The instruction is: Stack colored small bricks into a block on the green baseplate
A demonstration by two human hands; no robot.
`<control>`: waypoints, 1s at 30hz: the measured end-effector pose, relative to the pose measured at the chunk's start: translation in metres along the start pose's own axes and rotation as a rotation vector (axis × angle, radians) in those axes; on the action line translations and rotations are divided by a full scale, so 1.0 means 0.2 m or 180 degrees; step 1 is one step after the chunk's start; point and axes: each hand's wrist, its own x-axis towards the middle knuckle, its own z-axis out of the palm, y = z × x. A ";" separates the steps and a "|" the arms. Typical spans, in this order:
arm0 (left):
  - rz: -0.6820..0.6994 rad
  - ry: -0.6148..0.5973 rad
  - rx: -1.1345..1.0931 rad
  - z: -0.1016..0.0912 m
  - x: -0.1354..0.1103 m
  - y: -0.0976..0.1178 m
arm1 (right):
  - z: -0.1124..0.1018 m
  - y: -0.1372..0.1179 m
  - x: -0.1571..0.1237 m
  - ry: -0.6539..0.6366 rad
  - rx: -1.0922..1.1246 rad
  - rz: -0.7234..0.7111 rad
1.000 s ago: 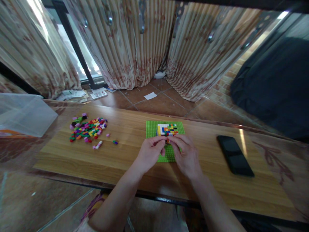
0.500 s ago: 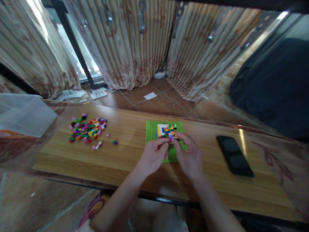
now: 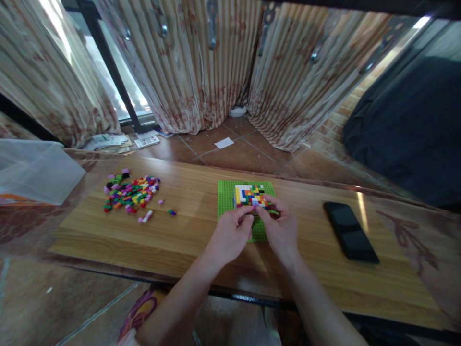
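Observation:
A low block of multicoloured toy building bricks (image 3: pixel 248 194) stands on a green studded baseplate (image 3: pixel 226 192). Its top carries white, yellow, blue and red pieces. My left hand (image 3: pixel 232 233) is closed, with thumb and forefinger pinching at the block's near left edge. Opposite it, my right hand (image 3: pixel 283 226) grips the near right corner, thumb in front and fingers curled round the side. A small pinkish piece shows between the two thumbs; whether it is fixed to the block I cannot tell. The fingers hide most of the block's near side.
Loose bricks (image 3: pixel 135 194) lie heaped on the left of the wooden table (image 3: pixel 194 192), with a few strays nearer the middle. A black phone (image 3: pixel 350 231) rests on the right. At the far left stands a translucent plastic bin (image 3: pixel 39 168). Curtains (image 3: pixel 180 72) hang behind.
My right hand has shifted slightly left and its fingers have curled in more at the block's corner. The left hand has barely moved.

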 end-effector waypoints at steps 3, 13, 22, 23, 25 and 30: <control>0.0072 0.0057 0.0138 0.00 -0.01 0.01 | 0.01 0.02 0.00 0.0001 0.0250 0.0265; 0.0281 0.0232 0.0582 0.02 -0.03 0.01 | 0.04 0.01 0.02 0.0103 0.0434 0.0272; -0.0468 0.0370 -0.1750 -0.04 -0.01 0.08 | 0.00 -0.02 -0.02 0.0401 0.0475 -0.0185; -0.0540 0.0365 -0.2202 -0.06 0.00 0.09 | 0.00 -0.04 -0.03 0.0469 0.0394 -0.0392; -0.0554 0.0414 -0.2980 -0.10 0.00 0.11 | 0.00 -0.09 -0.07 0.0448 0.0256 -0.0842; -0.0605 0.0561 -0.3753 -0.13 0.00 0.13 | 0.03 -0.21 -0.18 -0.0476 -0.0019 -0.1607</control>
